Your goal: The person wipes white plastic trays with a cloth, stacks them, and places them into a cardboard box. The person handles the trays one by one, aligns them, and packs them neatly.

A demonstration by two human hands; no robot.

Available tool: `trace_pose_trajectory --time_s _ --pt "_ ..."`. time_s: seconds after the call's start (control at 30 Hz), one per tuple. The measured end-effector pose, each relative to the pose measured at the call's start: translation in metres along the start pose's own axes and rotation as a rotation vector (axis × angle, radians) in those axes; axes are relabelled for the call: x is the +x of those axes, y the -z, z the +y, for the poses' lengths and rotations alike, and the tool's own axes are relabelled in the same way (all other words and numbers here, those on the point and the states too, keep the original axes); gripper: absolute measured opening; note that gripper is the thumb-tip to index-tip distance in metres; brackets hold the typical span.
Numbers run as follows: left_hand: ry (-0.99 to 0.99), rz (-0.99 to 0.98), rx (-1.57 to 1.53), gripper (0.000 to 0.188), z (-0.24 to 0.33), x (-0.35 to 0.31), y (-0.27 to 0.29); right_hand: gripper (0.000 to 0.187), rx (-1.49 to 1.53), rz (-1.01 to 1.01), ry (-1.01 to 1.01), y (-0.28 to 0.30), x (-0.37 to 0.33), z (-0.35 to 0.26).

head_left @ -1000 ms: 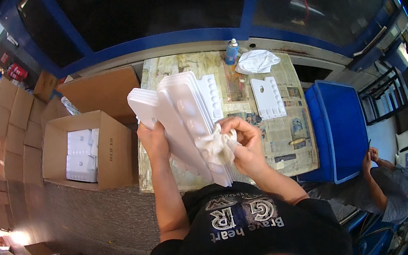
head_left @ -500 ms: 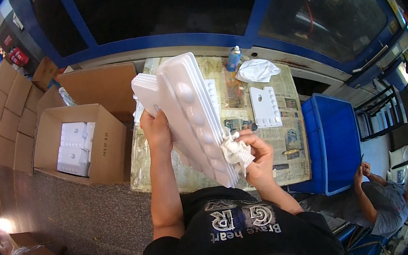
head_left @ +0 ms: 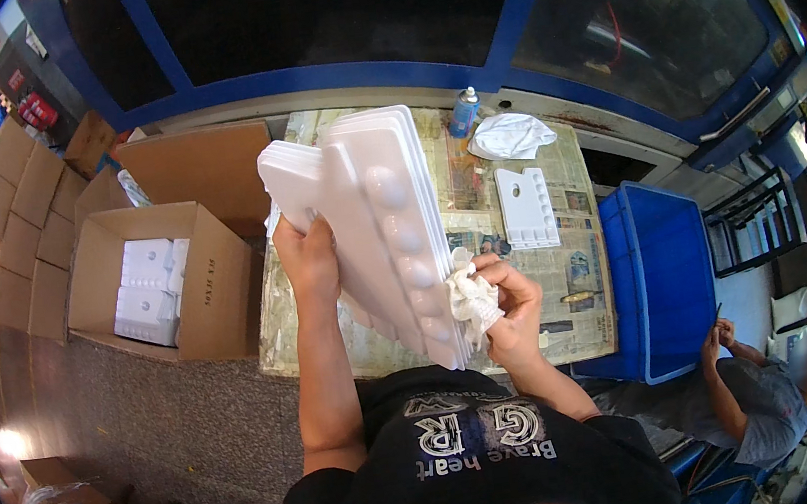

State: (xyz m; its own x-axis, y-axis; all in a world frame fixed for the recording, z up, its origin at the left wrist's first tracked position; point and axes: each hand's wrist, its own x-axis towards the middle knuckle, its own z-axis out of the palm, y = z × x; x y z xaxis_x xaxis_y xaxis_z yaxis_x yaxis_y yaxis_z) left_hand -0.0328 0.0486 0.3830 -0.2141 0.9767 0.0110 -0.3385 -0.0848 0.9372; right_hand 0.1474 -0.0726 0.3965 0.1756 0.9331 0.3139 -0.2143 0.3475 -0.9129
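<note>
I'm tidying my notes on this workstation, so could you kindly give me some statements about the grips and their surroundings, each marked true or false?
1. The left grip holds a stack of white palettes. True.
2. The right grip holds nothing. False: it holds a crumpled white cloth.
3. A blue spray can stands on the table. True.
4. The large bin right of the table is yellow. False: it is blue.
5. The open cardboard box on the left contains white pieces. True.
</note>
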Motion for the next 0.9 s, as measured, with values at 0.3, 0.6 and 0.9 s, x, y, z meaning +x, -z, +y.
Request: trace_pose_trajectory --time_s 0.3,0.6,0.9 --pt "-0.042 -0.03 -0.009 0.012 0.004 -0.004 -0.013 0.018 -0.05 0.077 -0.019 -0.001 -0.003 -0.002" --pt "-0.034 -0.113 0.253 0.022 0.009 -0.012 -0.014 0.017 -0.152 0.17 0.001 -0.003 0.017 -0.013" --pt "-0.095 -0.07 0.084 0.014 0.001 -0.007 -0.012 0.019 -0.156 0.19 0.025 -0.014 0.028 -0.014"
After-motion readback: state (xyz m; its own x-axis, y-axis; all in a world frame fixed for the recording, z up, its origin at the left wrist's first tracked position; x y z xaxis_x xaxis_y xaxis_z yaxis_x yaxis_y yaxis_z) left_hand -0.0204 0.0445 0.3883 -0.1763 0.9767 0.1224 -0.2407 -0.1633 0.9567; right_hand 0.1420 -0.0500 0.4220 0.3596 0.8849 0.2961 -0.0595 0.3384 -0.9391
